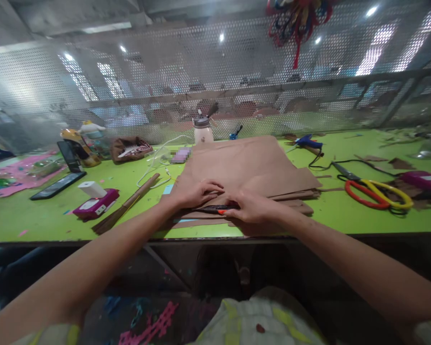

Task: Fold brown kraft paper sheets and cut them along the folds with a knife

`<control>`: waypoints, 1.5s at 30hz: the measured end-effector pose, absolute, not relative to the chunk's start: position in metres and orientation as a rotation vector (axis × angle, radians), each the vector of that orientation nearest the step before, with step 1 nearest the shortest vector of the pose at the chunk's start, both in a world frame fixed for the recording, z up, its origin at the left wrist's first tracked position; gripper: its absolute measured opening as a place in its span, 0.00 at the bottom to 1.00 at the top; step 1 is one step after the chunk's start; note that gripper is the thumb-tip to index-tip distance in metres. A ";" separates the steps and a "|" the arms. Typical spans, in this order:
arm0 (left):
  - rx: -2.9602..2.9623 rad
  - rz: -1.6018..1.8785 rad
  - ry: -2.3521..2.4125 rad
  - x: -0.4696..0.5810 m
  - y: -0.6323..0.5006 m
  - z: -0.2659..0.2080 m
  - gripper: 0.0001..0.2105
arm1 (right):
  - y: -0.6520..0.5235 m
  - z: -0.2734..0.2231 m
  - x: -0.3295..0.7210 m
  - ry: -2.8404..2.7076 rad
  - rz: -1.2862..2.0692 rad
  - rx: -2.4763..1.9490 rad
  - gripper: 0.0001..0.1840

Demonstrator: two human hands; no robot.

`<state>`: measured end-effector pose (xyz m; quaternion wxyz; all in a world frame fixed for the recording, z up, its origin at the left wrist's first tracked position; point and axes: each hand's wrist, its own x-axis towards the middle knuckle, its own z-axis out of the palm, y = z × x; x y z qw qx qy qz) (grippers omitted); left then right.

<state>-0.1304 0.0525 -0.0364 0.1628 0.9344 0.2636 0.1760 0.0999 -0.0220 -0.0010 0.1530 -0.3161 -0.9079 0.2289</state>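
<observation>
A stack of brown sheets (pixel 244 163), paper or thin felt, lies before me at the table's front edge. My left hand (pixel 201 192) rests on its near part, palm down, fingers stretched out together and holding nothing. Close beside it, my right hand (pixel 251 206) is closed around a slim dark tool (pixel 211 209) with an orange-red patch. The tool points left along the near edge of the sheets. Its handle is mostly hidden in my palm, so its exact kind cannot be made out.
Right of the stack lie scissors (pixel 377 194) with red and yellow handles, a blue glue gun (pixel 309 142) and a purple power strip (pixel 425 182). At left are another purple socket block (pixel 96 203), a folded brown strip (pixel 129 203) and a phone (pixel 57 186). A bottle (pixel 203 130) stands behind.
</observation>
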 end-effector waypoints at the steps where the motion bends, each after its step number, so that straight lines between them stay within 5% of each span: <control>1: 2.663 0.497 0.753 -0.131 0.053 -0.037 0.13 | -0.023 -0.001 0.099 -2.598 0.664 -0.912 0.11; 23: 2.620 0.529 0.820 -0.130 0.048 -0.032 0.15 | -0.041 0.011 0.150 -2.459 0.751 -0.832 0.11; 33: 2.716 0.301 0.921 -0.129 0.037 -0.013 0.19 | 0.075 0.004 0.304 -1.867 0.198 -1.467 0.21; 42: 2.448 0.112 1.348 -0.122 0.036 0.006 0.32 | 0.121 -0.012 0.278 -2.032 0.164 -1.347 0.16; 45: 2.361 0.103 1.400 -0.122 0.039 0.005 0.29 | 0.128 -0.019 0.270 -2.050 0.133 -1.340 0.17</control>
